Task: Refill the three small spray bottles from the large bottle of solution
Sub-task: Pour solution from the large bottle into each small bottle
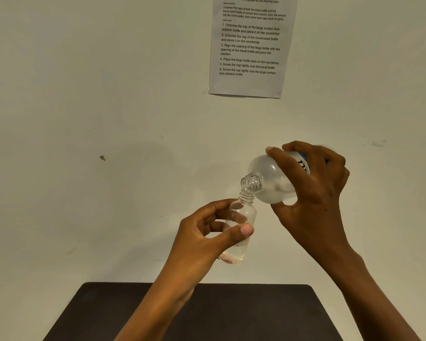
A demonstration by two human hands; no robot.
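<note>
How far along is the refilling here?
Done: both bottles are uncapped, and a little liquid sits in the small bottle. In hand: the right hand tilts the large bottle over its neck; the left hand holds it. Left: filling, capping; other small bottles are out of view.

dim, warm, yellowish light falls evenly on the far wall [84, 94], with a faint soft shadow at its middle left. small highlights glint on the large bottle [272, 175]. the right hand [315, 188] blurs slightly at its far knuckles. text on the printed sheet [250, 45] is legible.
</note>
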